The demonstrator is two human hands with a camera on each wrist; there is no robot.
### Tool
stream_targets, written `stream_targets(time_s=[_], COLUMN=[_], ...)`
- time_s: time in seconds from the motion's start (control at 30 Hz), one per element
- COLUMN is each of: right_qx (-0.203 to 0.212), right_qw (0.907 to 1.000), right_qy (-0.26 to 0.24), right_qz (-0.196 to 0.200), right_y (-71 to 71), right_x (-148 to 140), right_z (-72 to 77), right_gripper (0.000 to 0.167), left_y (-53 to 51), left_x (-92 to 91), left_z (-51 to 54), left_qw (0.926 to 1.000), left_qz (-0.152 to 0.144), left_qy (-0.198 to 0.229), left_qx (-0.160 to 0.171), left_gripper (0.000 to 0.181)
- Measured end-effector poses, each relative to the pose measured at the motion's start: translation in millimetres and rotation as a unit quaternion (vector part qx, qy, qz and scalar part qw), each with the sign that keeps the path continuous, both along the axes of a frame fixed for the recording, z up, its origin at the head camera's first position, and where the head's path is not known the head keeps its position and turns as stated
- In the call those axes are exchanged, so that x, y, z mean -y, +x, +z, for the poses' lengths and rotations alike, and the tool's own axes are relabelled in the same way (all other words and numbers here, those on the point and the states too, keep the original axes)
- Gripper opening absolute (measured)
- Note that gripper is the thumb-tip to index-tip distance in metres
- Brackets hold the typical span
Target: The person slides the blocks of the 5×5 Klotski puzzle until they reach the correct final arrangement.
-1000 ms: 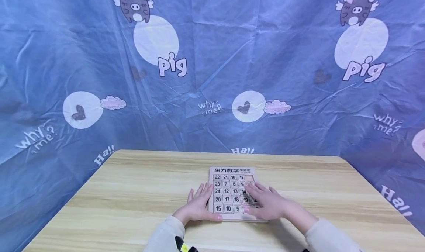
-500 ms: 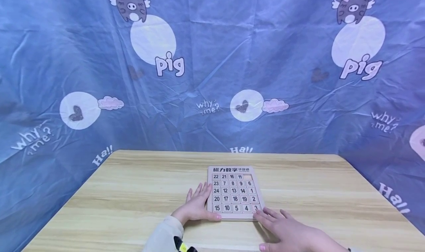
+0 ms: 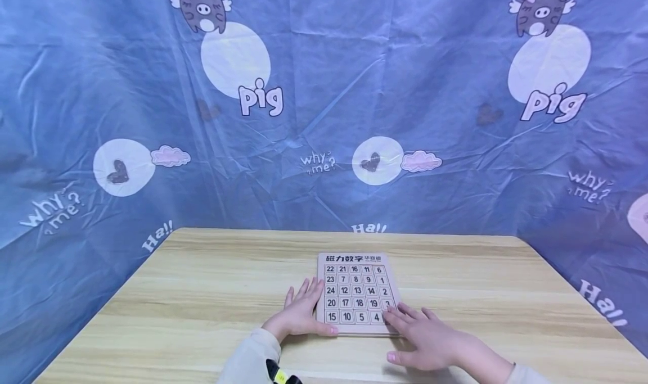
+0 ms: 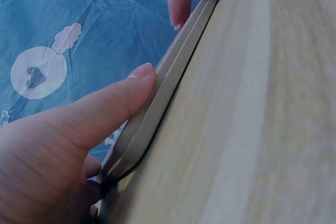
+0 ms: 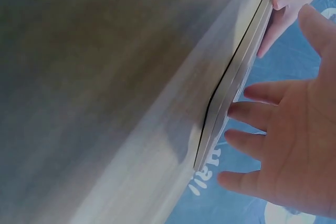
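A sliding number puzzle (image 3: 354, 329) with a pale frame and square numbered tiles lies flat on the table. My left hand (image 3: 297, 315) holds its near left corner, fingers along the left side and thumb on the front edge. In the left wrist view the thumb of that left hand (image 4: 63, 145) presses the frame's rim. My right hand (image 3: 430, 339) reaches over the near right corner with straight fingers at the right-hand column, just below the 3 tile (image 3: 387, 303). Its fingertips hide the column's lowest place. The right wrist view shows the right hand (image 5: 299, 135) with fingers spread.
The wooden table (image 3: 212, 294) has its far edge close to a blue printed cloth (image 3: 304, 120), which hangs behind and at both sides. A black and yellow band (image 3: 278, 373) sits at my left sleeve (image 3: 250, 358).
My right hand moved off the tiles toward the near right, then came back to the right column. The 6, 1, 2 and 3 tiles slid up, filling the top right gap. My left hand stayed.
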State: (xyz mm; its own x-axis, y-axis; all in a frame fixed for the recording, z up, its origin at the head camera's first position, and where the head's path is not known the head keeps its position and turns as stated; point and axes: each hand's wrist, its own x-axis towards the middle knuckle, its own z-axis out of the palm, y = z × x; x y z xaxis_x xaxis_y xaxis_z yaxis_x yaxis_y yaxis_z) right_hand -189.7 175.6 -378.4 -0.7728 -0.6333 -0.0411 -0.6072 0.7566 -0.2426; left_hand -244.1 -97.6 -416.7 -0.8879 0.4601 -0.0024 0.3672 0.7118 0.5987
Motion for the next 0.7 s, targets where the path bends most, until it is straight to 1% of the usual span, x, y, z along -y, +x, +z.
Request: stream_targets(time_s=[0.13, 0.27, 0.37, 0.43, 0.57, 0.67, 0.7], right_qx=[0.013, 0.010, 0.002, -0.006, -0.028, -0.042, -0.039], right_qw=[0.9999, 0.9999, 0.9998, 0.9989, 0.9947, 0.9911, 0.9906], right_qy=[-0.005, -0.002, 0.005, 0.012, 0.021, 0.021, 0.023], right_qz=[-0.008, -0.003, 0.021, 0.045, 0.096, 0.124, 0.129], right_y=[-3.1, -4.6, -6.2, -7.7, -11.5, -13.3, -13.3], right_x=[2, 10, 24, 36, 60, 73, 76], right_z=[1.4, 4.3, 7.1, 8.3, 7.4, 4.8, 4.5], right_gripper=[0.076, 0.075, 0.075, 0.075, 0.074, 0.074, 0.074], left_y=[0.1, -0.6, -0.9, -1.3, -1.6, -1.7, -1.8], left_x=[0.0, 0.9, 1.4, 1.2, 1.0, 0.6, 0.4], left_z=[0.5, -0.5, -1.8, -3.1, -5.0, -5.0, -4.9], left_qw=[1.0000, 1.0000, 1.0000, 1.0000, 1.0000, 0.9999, 0.9999], left_qz=[0.000, -0.001, -0.002, -0.002, -0.004, -0.005, -0.005], left_qy=[0.001, 0.001, 0.003, 0.004, 0.004, 0.006, 0.006], left_qx=[0.000, -0.002, -0.005, -0.005, -0.006, -0.011, -0.013], left_gripper=[0.110, 0.110, 0.110, 0.111, 0.110, 0.111, 0.111])
